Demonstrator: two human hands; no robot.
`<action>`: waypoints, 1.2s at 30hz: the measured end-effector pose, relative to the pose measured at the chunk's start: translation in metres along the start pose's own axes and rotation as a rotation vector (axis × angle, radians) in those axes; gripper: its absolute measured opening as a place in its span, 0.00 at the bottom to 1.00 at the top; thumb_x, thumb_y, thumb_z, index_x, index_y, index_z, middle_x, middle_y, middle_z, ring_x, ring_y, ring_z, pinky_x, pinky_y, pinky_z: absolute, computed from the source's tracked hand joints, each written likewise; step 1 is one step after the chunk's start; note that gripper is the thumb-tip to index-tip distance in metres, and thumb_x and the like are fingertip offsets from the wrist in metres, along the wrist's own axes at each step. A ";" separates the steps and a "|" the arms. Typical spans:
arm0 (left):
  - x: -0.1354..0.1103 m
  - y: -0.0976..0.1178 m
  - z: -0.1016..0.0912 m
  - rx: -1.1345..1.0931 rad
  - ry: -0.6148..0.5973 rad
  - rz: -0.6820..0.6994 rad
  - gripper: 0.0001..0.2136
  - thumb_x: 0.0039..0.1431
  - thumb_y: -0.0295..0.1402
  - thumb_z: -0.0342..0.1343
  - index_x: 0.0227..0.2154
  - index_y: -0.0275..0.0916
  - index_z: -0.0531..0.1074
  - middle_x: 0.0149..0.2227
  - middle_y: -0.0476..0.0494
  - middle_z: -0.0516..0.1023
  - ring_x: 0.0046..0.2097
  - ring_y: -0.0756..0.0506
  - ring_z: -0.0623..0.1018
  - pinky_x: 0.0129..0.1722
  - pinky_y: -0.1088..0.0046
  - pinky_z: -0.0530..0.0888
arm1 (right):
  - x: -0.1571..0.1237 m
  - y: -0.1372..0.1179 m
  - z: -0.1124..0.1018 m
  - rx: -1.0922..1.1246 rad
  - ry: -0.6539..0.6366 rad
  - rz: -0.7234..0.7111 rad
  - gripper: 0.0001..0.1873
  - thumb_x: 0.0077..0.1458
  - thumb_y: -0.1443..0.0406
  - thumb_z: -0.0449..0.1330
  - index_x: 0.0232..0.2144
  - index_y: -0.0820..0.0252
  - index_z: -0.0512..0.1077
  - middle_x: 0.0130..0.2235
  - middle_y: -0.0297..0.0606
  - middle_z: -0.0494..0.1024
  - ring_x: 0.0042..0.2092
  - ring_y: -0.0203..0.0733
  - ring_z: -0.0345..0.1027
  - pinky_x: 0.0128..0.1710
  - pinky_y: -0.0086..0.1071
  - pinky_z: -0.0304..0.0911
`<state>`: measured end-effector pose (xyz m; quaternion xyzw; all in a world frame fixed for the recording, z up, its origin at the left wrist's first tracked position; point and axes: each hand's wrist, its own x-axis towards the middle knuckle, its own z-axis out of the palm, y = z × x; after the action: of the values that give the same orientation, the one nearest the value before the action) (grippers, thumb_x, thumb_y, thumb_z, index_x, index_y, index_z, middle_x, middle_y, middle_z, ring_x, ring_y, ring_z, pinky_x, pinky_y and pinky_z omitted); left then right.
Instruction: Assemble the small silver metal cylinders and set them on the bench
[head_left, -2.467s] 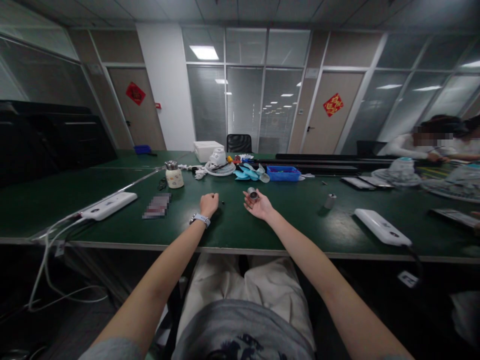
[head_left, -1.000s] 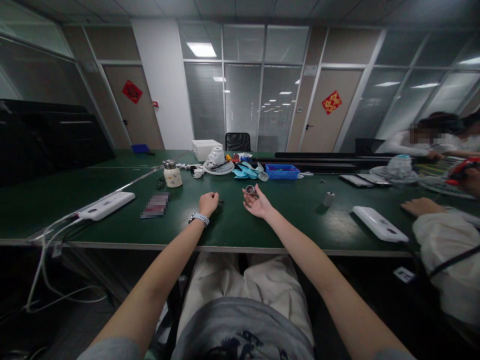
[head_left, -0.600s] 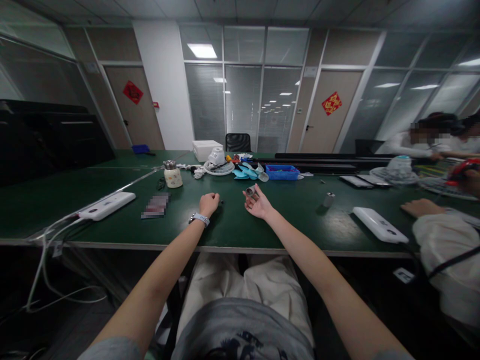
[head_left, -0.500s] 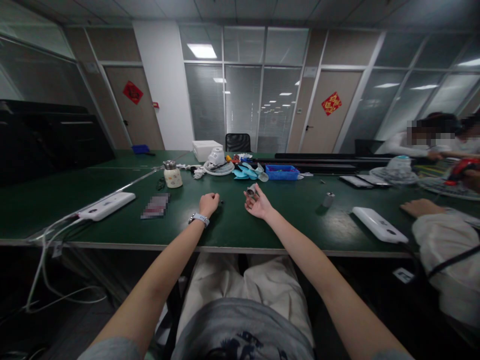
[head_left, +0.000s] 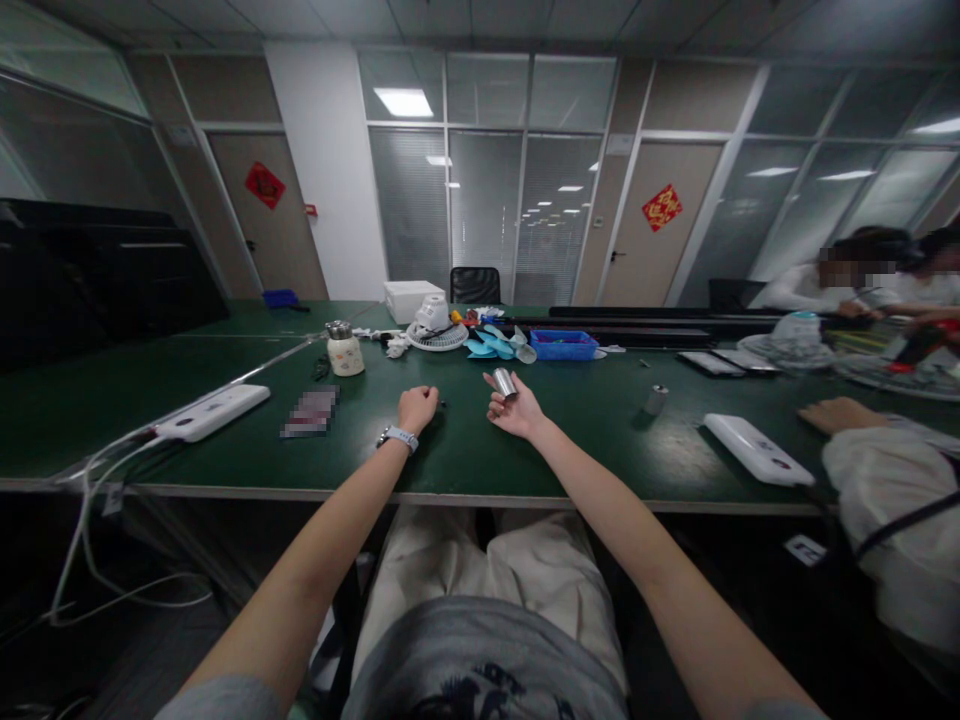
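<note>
In my right hand (head_left: 517, 408) is a short, shiny metal cylinder (head_left: 505, 384), tilted and held between the fingers and thumb above the green table (head_left: 480, 460). My left hand (head_left: 418, 408) rests on the table with its fingers curled; whether anything is inside them cannot be seen. A tiny dark piece (head_left: 442, 404) lies just right of those fingers. Farther right, a second metal cylinder (head_left: 658, 400) stands upright on the tabletop.
Beyond my hands lie light blue fan blades (head_left: 491, 344), a blue tray (head_left: 564, 346) and a white fan part (head_left: 433, 318). A cream jar (head_left: 346, 356) and power strips (head_left: 225, 410) flank me. At right, another person's sleeved arm (head_left: 870, 460) rests on the table.
The metal cylinder has turned in my right hand: its open end faced me before, and now its shiny side shows. My left hand has stayed in place.
</note>
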<state>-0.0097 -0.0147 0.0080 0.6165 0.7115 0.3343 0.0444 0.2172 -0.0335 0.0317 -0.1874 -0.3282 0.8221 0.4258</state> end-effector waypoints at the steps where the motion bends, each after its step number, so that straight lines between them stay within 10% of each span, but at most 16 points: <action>1: 0.000 0.000 0.000 -0.001 0.001 0.000 0.19 0.59 0.39 0.42 0.27 0.39 0.77 0.31 0.40 0.80 0.35 0.45 0.76 0.34 0.74 0.65 | 0.000 0.000 0.000 0.002 -0.020 0.002 0.27 0.63 0.48 0.40 0.49 0.55 0.69 0.18 0.26 0.63 0.19 0.33 0.55 0.27 0.28 0.58; 36: 0.000 0.000 0.000 -0.010 -0.008 0.005 0.19 0.59 0.39 0.42 0.27 0.38 0.77 0.31 0.41 0.80 0.32 0.46 0.75 0.31 0.74 0.63 | -0.007 0.001 0.007 0.019 -0.147 0.015 0.27 0.63 0.53 0.39 0.26 0.58 0.71 0.12 0.27 0.47 0.20 0.36 0.44 0.28 0.30 0.58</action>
<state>-0.0098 -0.0150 0.0079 0.6194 0.7081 0.3354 0.0494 0.2164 -0.0424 0.0360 -0.1250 -0.3493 0.8398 0.3962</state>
